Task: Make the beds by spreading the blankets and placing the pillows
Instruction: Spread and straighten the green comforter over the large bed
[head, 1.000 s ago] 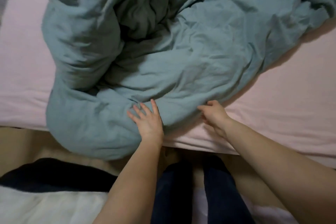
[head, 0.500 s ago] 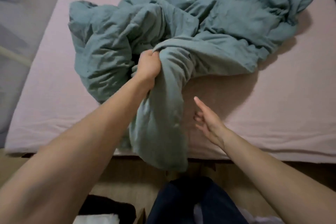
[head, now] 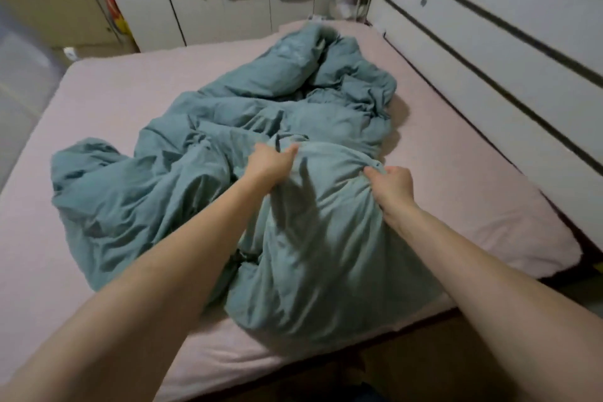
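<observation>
Both hands clutch bunched folds: my left hand (head: 268, 162) and right hand (head: 393, 185) grip the teal blanket (head: 313, 238), heaped on the bed (head: 107, 91), spilling over its near edge

Dim, flat indoor light with a greenish cast; no glare; soft shadows fall on the blanket (head: 326, 238) below the left hand (head: 267, 163) and along the bed (head: 456, 179) beside the folds; motion blur smears the far wall; wide-angle bending curves the edges.
</observation>
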Demonstrator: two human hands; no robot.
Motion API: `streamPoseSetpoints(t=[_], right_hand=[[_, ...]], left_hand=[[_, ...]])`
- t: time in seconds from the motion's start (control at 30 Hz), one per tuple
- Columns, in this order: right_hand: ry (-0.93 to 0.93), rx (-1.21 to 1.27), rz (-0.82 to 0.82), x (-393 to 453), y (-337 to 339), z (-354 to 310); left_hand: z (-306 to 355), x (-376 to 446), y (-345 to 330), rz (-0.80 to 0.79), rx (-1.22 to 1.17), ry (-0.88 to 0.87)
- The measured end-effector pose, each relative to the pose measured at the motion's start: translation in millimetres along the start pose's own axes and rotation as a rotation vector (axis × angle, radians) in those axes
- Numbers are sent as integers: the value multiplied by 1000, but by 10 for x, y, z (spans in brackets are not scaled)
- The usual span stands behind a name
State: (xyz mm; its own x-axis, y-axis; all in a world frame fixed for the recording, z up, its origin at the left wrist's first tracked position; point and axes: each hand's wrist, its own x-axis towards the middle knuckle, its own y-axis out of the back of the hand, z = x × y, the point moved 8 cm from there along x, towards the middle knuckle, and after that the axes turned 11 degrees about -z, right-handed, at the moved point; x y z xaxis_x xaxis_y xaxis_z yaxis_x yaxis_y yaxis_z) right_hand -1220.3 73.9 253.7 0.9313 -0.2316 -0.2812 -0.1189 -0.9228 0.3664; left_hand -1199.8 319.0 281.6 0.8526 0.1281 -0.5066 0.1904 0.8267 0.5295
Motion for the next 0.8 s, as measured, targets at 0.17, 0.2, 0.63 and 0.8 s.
streamPoseSetpoints(t=[0.17, 0.2, 0.63, 0.8], right_hand=[[320, -312, -25, -442, -39, -258], [366, -353, -114, -605, -168, -263], [-13, -144, -314, -14, 266, 185], [-317, 231, -525, -105, -254, 440]], left_hand=[[216, -333, -927, -549, -185, 95], [204, -313, -1028, -548, -223, 113], [-77, -190, -783, -270, -834, -63], [33, -359, -682, -394, -1104, -131]])
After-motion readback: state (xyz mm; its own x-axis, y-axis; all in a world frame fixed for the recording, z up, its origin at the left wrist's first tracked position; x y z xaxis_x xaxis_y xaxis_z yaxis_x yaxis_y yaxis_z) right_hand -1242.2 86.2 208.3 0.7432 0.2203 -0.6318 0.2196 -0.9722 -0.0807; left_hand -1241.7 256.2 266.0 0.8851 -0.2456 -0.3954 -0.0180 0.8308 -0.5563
